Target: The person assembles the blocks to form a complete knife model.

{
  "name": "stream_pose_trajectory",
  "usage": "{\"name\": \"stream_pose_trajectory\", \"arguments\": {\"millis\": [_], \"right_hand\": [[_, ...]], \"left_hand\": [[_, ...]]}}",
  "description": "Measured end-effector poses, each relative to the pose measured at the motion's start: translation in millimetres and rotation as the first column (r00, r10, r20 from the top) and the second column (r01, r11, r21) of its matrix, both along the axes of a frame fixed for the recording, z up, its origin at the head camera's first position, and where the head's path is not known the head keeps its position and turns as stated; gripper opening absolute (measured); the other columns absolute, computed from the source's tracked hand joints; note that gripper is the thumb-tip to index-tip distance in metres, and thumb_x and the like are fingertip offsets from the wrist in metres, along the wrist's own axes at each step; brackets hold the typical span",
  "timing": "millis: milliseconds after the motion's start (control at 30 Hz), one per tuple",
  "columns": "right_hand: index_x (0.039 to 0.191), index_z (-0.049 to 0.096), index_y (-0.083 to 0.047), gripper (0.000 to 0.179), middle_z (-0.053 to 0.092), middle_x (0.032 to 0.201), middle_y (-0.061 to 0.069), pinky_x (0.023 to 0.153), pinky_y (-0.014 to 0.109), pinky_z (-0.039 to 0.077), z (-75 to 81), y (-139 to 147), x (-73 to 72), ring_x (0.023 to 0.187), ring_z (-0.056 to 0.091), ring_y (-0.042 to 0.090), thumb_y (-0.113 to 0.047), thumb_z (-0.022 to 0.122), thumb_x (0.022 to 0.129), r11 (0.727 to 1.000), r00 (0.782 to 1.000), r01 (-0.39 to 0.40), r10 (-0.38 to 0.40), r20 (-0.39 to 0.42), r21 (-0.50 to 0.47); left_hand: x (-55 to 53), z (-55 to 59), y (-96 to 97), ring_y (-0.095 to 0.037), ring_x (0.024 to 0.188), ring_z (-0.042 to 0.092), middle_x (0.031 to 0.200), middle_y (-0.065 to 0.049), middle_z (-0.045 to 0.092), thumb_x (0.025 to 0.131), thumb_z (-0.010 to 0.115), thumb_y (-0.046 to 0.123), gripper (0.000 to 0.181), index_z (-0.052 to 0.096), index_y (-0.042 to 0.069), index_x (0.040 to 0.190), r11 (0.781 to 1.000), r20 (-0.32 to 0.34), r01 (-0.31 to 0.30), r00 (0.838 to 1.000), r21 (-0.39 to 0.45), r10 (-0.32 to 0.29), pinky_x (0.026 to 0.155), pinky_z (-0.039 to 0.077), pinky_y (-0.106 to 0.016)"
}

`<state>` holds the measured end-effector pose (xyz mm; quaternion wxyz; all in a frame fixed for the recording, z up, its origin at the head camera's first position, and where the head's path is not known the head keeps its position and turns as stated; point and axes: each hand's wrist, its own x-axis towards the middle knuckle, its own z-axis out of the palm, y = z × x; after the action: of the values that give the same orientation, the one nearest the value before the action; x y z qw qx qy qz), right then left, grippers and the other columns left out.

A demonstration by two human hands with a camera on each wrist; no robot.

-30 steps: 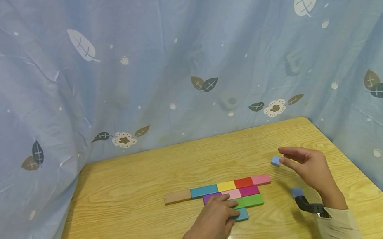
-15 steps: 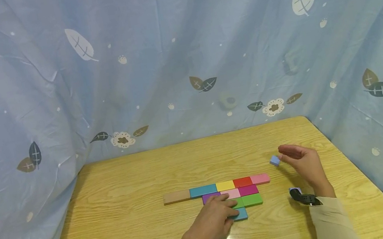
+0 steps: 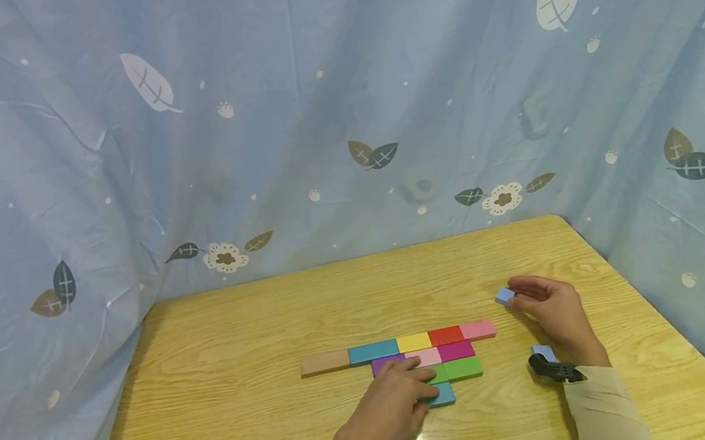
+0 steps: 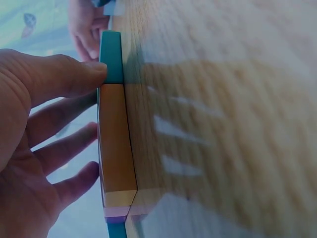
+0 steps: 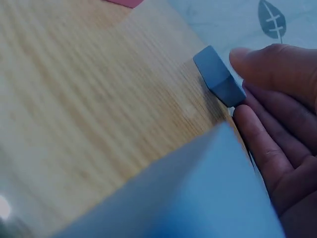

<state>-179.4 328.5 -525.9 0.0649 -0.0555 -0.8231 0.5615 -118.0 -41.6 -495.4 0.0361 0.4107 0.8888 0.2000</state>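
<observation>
My left hand [image 3: 383, 411] rests over flat colored blocks laid edge to edge, hiding part of them. In the left wrist view its thumb touches near the joint between a teal block [image 4: 112, 57] and an orange block [image 4: 117, 139]; the other fingers extend over the blocks. Beside a small blue block [image 3: 504, 296] is my right hand [image 3: 555, 311], its thumb and fingers apart around the block's near end, not pinching it. The right wrist view shows this block [image 5: 220, 77] close to a fingertip. A second blue block [image 3: 543, 353] lies by the right wrist.
The far row runs from a tan block [image 3: 324, 363] through blue, yellow and red to a pink block [image 3: 478, 331]. Shorter rows below include a magenta block [image 3: 456, 350] and a green block [image 3: 464, 368]. A patterned curtain [image 3: 279, 108] borders the wooden table [image 3: 232, 423].
My right hand has moved slightly left and down, closer to the small blue block. My left hand stays on the blocks, which keep their places.
</observation>
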Motion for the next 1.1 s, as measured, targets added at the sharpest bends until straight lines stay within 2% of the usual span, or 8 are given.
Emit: {"name": "stream_pose_trajectory", "arguments": {"millis": [100, 333, 500, 633, 800, 933, 1100], "right_hand": [[0.141, 0.071, 0.000, 0.045, 0.071, 0.142, 0.025, 0.091, 0.012, 0.060, -1.4, 0.1, -1.3, 0.109, 0.071, -0.008, -0.014, 0.082, 0.100, 0.999, 1.000, 0.000, 0.000, -0.004, 0.033], [0.135, 0.076, -0.001, 0.036, 0.077, 0.131, 0.023, 0.086, 0.005, 0.056, 1.7, 1.5, -3.0, 0.107, 0.072, -0.008, -0.010, 0.081, 0.100, 0.966, 0.995, -0.014, 0.039, -0.088, 0.259], [0.135, 0.076, -0.001, 0.034, 0.077, 0.130, 0.023, 0.087, 0.005, 0.056, 13.8, -3.1, 7.4, 0.107, 0.071, -0.011, -0.010, 0.079, 0.102, 0.957, 0.988, -0.064, 0.100, -0.114, 0.282], [0.133, 0.076, 0.000, 0.033, 0.078, 0.128, 0.023, 0.087, 0.009, 0.059, 27.9, -11.8, 20.9, 0.107, 0.071, -0.011, -0.007, 0.079, 0.101, 0.954, 0.976, -0.137, 0.176, -0.128, 0.267], [0.134, 0.076, -0.001, 0.034, 0.079, 0.129, 0.019, 0.088, 0.013, 0.062, 39.5, -26.0, 38.4, 0.110, 0.075, -0.004, -0.005, 0.079, 0.100, 0.945, 0.963, -0.234, 0.258, -0.082, 0.228], [0.133, 0.078, -0.005, 0.034, 0.080, 0.128, 0.014, 0.089, 0.016, 0.063, 41.4, -37.2, 47.9, 0.113, 0.077, 0.005, -0.005, 0.080, 0.099, 0.929, 0.953, -0.280, 0.300, -0.048, 0.244], [0.129, 0.081, -0.008, 0.033, 0.081, 0.126, 0.012, 0.090, 0.020, 0.064, 37.5, -47.7, 52.1, 0.113, 0.077, 0.011, 0.000, 0.080, 0.097, 0.915, 0.945, -0.308, 0.327, -0.030, 0.261]], "left_hand": [[-0.1, 0.0, 0.2, -0.025, 0.148, 0.060, 0.145, 0.003, 0.073, 0.098, 0.078, 0.008, 0.031, 0.084, 0.022, 0.125, 1.000, 0.004, -0.001, 1.000, 0.002, 0.001, 0.125, 0.048, -0.051], [-0.9, -0.6, -0.4, -0.026, 0.148, 0.060, 0.144, 0.003, 0.073, 0.098, 0.077, 0.008, 0.031, 0.084, 0.021, 0.125, 1.000, 0.000, 0.006, 1.000, 0.016, -0.006, 0.126, 0.048, -0.050], [-1.2, -1.6, -0.7, -0.026, 0.148, 0.060, 0.144, 0.003, 0.073, 0.098, 0.077, 0.008, 0.030, 0.085, 0.021, 0.125, 1.000, 0.001, 0.008, 1.000, 0.018, -0.008, 0.126, 0.048, -0.049], [-1.3, -2.0, -0.5, -0.025, 0.148, 0.061, 0.144, 0.004, 0.074, 0.098, 0.077, 0.007, 0.030, 0.085, 0.021, 0.124, 1.000, 0.006, 0.007, 1.000, 0.024, -0.007, 0.126, 0.048, -0.049], [-1.5, -2.8, -0.4, -0.025, 0.148, 0.061, 0.144, 0.004, 0.073, 0.098, 0.076, 0.007, 0.032, 0.085, 0.021, 0.125, 1.000, -0.004, 0.007, 1.000, 0.017, -0.007, 0.126, 0.048, -0.048], [-1.6, -3.8, -0.4, -0.026, 0.146, 0.062, 0.143, 0.004, 0.074, 0.097, 0.076, 0.006, 0.032, 0.085, 0.021, 0.124, 1.000, -0.012, 0.011, 1.000, 0.023, -0.011, 0.124, 0.049, -0.049], [-1.6, -4.3, -0.2, -0.026, 0.146, 0.062, 0.142, 0.003, 0.075, 0.097, 0.076, 0.006, 0.032, 0.085, 0.021, 0.124, 1.000, -0.018, 0.014, 1.000, 0.024, -0.014, 0.123, 0.050, -0.050]]}}
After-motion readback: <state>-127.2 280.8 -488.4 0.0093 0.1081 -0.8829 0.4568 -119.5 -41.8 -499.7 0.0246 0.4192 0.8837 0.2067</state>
